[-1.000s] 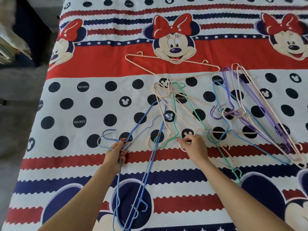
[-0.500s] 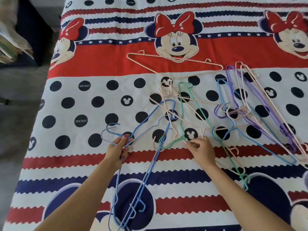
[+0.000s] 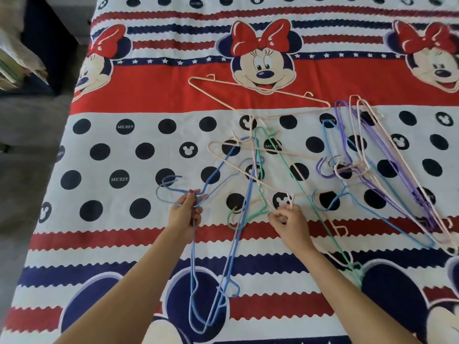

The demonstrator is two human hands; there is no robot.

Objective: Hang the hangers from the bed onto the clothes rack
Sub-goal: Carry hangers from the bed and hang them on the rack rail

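On the bed's red, white and navy cartoon-mouse bedspread [image 3: 139, 100], the left hand [image 3: 185, 214] grips the necks of thin blue plastic hangers [image 3: 193, 276], their hooks just beyond its fingers. Just right of those blue hangers, the right hand [image 3: 289, 223] pinches the neck of a thin cream plastic hanger [image 3: 267, 151] tangled with a thin green plastic hanger [image 3: 298, 184]. Farther right lies a pile of purple, cream and blue hangers [image 3: 387, 170]; another cream hanger [image 3: 258, 95] lies beyond them.

Two hands [image 3: 185, 213], roughly eleven hangers [image 3: 258, 95]: blue, pink, purple, one green
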